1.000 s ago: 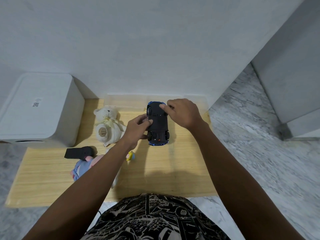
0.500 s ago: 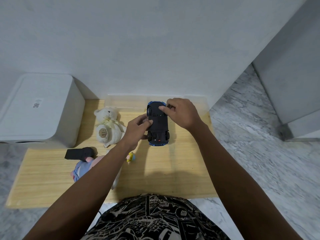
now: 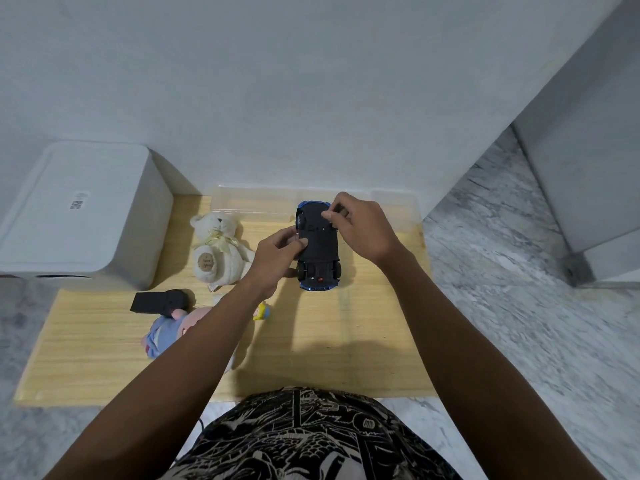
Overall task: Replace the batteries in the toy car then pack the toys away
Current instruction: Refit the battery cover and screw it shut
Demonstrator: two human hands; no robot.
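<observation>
A blue toy car is held upside down above the wooden board, its black underside facing up. My left hand grips the car's left side, thumb pressed on the underside. My right hand holds the far right end, with its fingertips curled onto the underside near the front wheels. Whether a battery cover is open is hidden by my fingers.
A white teddy bear sits left of the car. A black remote, a pink-and-blue soft toy and a small yellow figure lie nearer. A clear plastic box stands by the wall, and a white bin is at far left.
My right hand's fingers have shifted slightly on the far end of the underside. The car and my left hand stay almost where they were.
</observation>
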